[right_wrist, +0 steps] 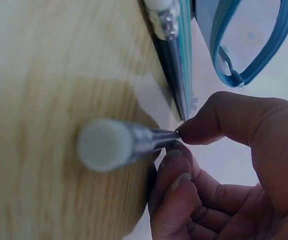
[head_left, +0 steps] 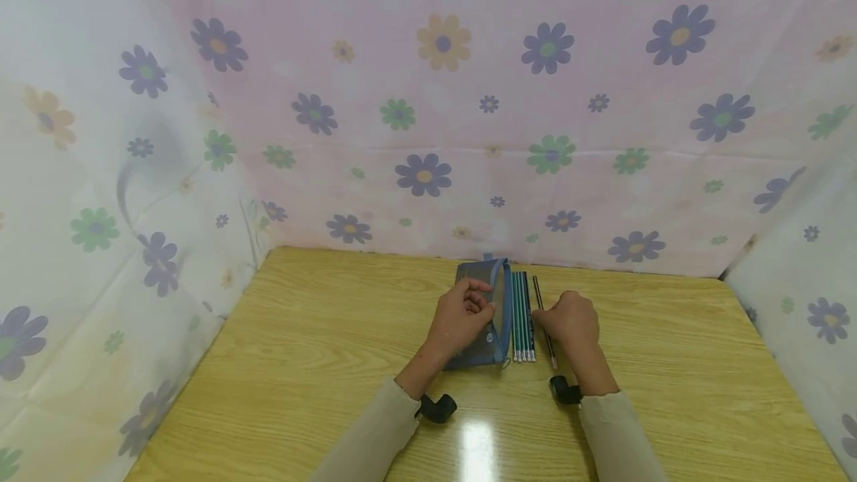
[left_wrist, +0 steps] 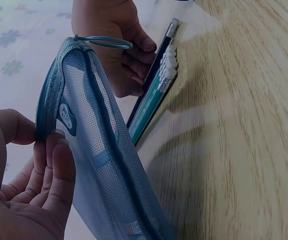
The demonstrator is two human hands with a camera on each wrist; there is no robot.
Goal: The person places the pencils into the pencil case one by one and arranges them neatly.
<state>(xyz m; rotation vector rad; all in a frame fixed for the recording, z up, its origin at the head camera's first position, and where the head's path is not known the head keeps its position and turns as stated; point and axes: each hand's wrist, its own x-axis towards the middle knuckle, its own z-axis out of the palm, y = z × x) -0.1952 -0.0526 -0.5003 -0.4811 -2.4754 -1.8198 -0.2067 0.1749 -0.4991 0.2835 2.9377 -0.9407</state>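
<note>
A blue mesh zip pencil case (head_left: 478,355) lies on the table with its zipped mouth gaping toward the right. My left hand (head_left: 462,322) pinches the zipper edge of that mouth between thumb and fingers, seen closely in the left wrist view on the case (left_wrist: 96,145). Several green and dark pencils (head_left: 522,318) lie side by side in a row just right of the case, eraser ends toward me. Right of the row, my right hand (head_left: 572,322) pinches a single dark pencil (head_left: 551,352); its white eraser (right_wrist: 103,145) points at the right wrist camera.
The wood-grain table (head_left: 321,333) ends at a flowered cloth (head_left: 375,199) hanging behind it, with more cloth at both sides. A ring (left_wrist: 106,40) hangs at the case's near end. Black wrist mounts (head_left: 438,409) sit on both wrists.
</note>
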